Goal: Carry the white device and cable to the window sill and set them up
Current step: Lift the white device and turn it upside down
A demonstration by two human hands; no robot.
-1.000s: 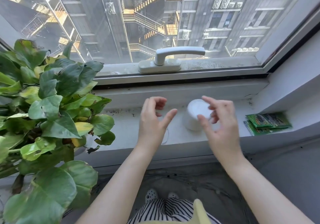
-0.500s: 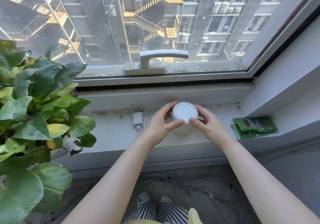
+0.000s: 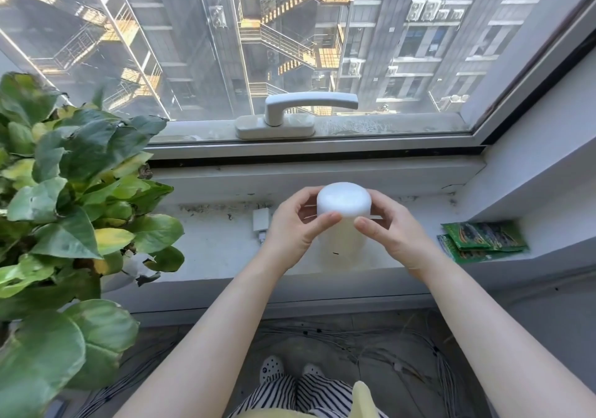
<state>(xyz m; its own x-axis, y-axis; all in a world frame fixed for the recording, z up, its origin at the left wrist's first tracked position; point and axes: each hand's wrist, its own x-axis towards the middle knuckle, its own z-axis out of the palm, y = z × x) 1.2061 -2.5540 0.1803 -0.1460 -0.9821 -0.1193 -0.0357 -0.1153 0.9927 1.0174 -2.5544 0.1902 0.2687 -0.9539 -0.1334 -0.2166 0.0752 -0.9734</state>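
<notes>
A white cylindrical device stands upright on the window sill, near its front edge. My left hand grips its top from the left, thumb in front. My right hand grips it from the right in the same way. A small white plug adapter with the start of its cable lies flat on the sill just left of my left hand. The rest of the cable is hidden behind my hands.
A large leafy pot plant fills the left of the sill. Green sachets lie on a ledge at the right. The window handle sits above the device. Loose cables lie on the floor below.
Both hands were open and apart beside the device a second ago. They have closed onto its top from both sides and hold it upright on the sill.
</notes>
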